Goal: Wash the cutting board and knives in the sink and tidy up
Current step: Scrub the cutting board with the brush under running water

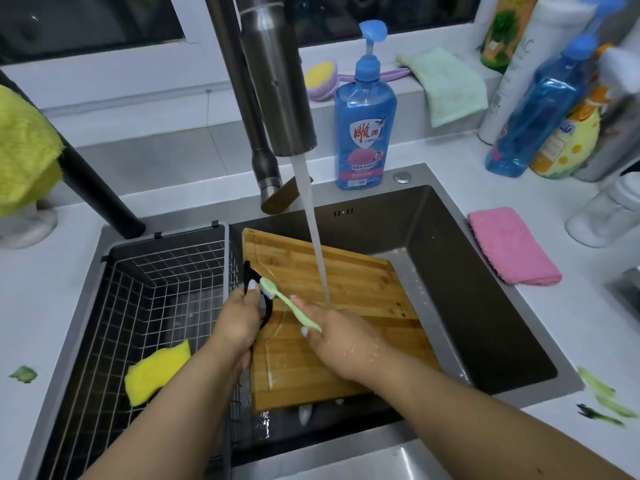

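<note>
Mid-wash: my left hand (239, 320) grips a black knife (258, 299), tip pointing away toward the faucet, long axis near-far. Right hand (337, 336) fingers pinch a green toothbrush (287, 303), scrubbing the blade. Cutting board (346, 323) lies tilted in the sink (485, 323) under running water. Rinsing, tidying up left; veg scraps (602, 400) on the table.

Blue soap bottle (365, 133) label: "雕牌". White bottle (519, 71): "AC".
</note>
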Demonstrator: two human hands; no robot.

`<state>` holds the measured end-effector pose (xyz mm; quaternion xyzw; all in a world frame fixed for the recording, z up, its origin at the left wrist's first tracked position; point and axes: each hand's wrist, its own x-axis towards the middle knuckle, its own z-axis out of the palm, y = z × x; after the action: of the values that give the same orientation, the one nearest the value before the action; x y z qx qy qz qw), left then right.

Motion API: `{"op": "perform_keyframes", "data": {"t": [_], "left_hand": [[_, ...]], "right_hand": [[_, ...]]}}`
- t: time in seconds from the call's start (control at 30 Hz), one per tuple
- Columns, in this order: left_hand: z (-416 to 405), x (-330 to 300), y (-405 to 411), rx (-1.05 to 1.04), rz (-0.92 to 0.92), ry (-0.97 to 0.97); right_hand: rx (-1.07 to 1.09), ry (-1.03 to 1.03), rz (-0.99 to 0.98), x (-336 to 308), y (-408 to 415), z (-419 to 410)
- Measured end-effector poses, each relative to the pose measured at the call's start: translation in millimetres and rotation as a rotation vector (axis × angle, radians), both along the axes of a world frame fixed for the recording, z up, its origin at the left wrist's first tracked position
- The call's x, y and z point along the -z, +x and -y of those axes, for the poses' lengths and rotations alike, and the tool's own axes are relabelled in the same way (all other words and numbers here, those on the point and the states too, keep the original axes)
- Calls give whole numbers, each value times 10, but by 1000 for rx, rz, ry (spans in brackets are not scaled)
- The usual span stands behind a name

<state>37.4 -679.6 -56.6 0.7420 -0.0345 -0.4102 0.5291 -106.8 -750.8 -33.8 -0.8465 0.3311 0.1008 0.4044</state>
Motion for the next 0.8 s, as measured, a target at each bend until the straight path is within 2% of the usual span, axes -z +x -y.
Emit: {"op": "perform_keyframes", "data": {"t": [0.17, 0.3, 0.4, 0.5, 0.7, 0.8], "left_hand": [[1, -31, -43, 27, 8, -38], [20, -42, -50, 44, 10, -71], [8, -48, -61, 50, 18, -85], [7, -58, -79, 40, 43, -111], [-43, -43, -99, -23, 230, -157], [-82, -88, -81, 35, 188, -212]], "right_hand": [[45, -86, -19, -55, -106, -43], [230, -274, -3, -89, -281, 10], [285, -279, -90, -80, -337, 55], [310, -297, -11, -96, -381, 68], [247, -22, 239, -99, -62, -271], [232, -5, 334, -129, 178, -394]]}}
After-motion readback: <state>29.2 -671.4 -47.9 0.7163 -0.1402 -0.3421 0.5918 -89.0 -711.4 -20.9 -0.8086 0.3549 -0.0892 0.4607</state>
